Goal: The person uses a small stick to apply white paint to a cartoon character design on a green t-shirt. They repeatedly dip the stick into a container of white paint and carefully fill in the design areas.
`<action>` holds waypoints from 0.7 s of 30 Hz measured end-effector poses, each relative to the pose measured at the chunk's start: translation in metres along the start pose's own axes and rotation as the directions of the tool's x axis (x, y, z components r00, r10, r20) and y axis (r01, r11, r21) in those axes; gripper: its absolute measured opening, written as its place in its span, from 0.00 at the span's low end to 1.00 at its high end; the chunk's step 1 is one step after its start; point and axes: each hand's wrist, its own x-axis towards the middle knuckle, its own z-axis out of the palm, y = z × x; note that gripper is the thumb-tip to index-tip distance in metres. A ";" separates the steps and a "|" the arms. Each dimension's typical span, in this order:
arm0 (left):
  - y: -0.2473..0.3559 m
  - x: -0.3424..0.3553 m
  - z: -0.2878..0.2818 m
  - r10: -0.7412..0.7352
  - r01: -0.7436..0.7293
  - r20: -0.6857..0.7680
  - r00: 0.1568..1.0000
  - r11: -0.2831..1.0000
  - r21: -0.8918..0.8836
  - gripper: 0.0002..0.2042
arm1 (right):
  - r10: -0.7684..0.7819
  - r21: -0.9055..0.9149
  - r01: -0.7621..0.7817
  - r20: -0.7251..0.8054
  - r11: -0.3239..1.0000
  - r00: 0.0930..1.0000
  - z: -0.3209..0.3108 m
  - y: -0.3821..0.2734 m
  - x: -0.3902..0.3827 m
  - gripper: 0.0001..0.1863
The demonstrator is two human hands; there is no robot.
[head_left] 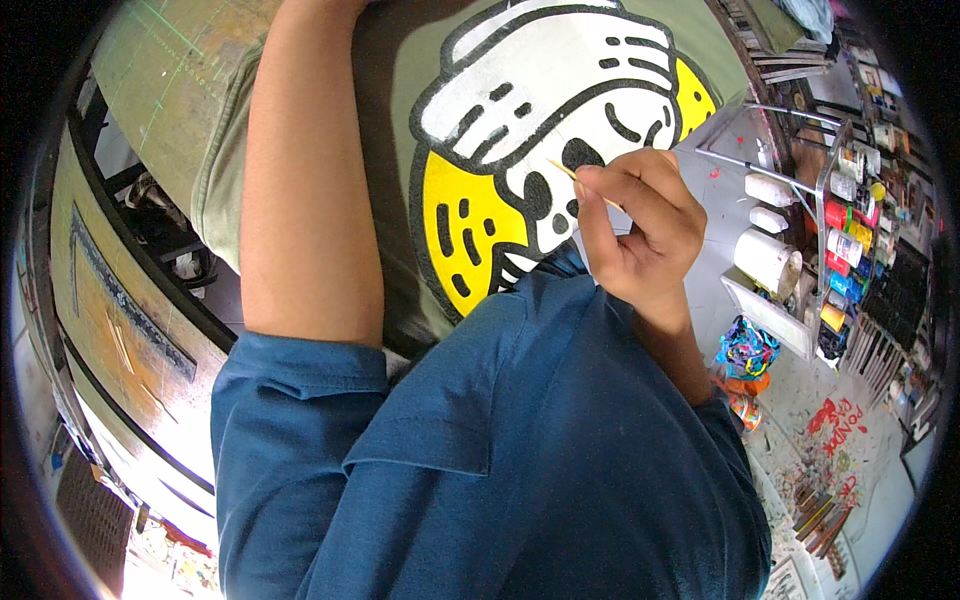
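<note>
1. One right hand (pixel 650 230) pinches a thin stick (pixel 562 169) between thumb and fingers, its tip over the cartoon print (pixel 560 90), beside a black patch (pixel 583 154); whether it touches, I can't tell from here.
2. The print, white and yellow with heavy black outlines, is on a green cloth (pixel 398 60) lying over the desk (pixel 140 110), in front of the person.
3. The left forearm (pixel 310 180) reaches across the cloth, its hand out of my sight (so I can't tell how that grip stands).
4. By my reading, the step in hand is fine detail work on the print.
5. The next move seems to call for a light, steady grip, a careful tip and no smudging of the black outlines.
</note>
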 end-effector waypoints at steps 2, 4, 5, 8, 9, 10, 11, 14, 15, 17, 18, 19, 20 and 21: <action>0.001 0.000 0.001 0.000 0.000 -0.001 1.000 1.000 0.024 0.04 | 0.024 0.003 -0.024 -0.006 1.000 1.000 -0.001 -0.001 0.000 0.09; 0.000 0.000 0.001 0.008 -0.008 0.001 1.000 0.998 0.055 0.04 | 0.040 -0.004 -0.040 -0.017 0.999 0.999 0.000 -0.002 0.000 0.09; -0.001 0.002 0.000 0.002 -0.002 0.007 1.000 0.999 0.045 0.05 | 0.044 -0.012 -0.045 -0.024 0.999 0.999 0.001 -0.002 0.000 0.09; -0.003 0.004 -0.002 -0.009 0.008 0.014 1.000 1.000 0.024 0.05 | 0.024 -0.005 -0.024 -0.006 1.000 1.000 0.000 0.000 -0.001 0.10; 0.000 0.001 -0.001 -0.006 0.006 0.010 1.000 1.000 0.020 0.05 | 0.011 0.003 -0.011 0.006 1.000 1.000 -0.001 0.001 -0.001 0.10; 0.001 0.000 0.000 -0.003 0.003 0.009 1.000 1.000 0.012 0.05 | 0.025 -0.004 -0.025 -0.002 1.000 1.000 -0.001 0.000 -0.002 0.10; 0.000 0.000 0.001 -0.003 0.003 0.009 1.000 1.000 0.021 0.05 | 0.038 -0.010 -0.038 -0.011 0.999 0.999 -0.001 0.000 -0.002 0.10; -0.002 0.002 0.000 -0.009 0.009 0.011 1.000 1.000 0.024 0.05 | 0.037 -0.002 -0.037 -0.032 0.999 0.999 0.000 0.001 -0.003 0.10; 0.000 0.001 0.001 -0.016 0.016 0.014 1.000 1.000 0.005 0.05 | 0.029 0.005 -0.029 -0.039 1.000 0.999 0.001 0.002 -0.003 0.10; 0.000 0.000 0.000 -0.017 0.017 0.010 1.000 1.000 -0.008 0.05 | 0.038 -0.014 -0.038 -0.011 0.999 0.999 0.000 0.000 -0.002 0.10; -0.001 0.000 0.000 -0.010 0.010 0.008 1.000 1.000 -0.004 0.05 | 0.042 -0.023 -0.042 0.002 0.999 0.999 -0.001 -0.002 -0.001 0.10; -0.002 0.001 0.000 -0.003 0.003 0.008 1.000 1.000 -0.002 0.05 | 0.027 -0.041 -0.027 0.007 0.999 1.000 -0.002 -0.002 0.000 0.10; -0.001 0.000 0.000 -0.012 0.012 0.003 1.000 1.000 0.004 0.05 | 0.013 -0.059 -0.012 0.011 0.998 1.000 -0.002 -0.003 0.001 0.09; 0.001 -0.002 0.001 -0.021 0.021 -0.002 1.000 1.000 0.011 0.05 | -0.001 -0.077 0.003 0.016 0.997 1.000 -0.003 -0.003 0.001 0.09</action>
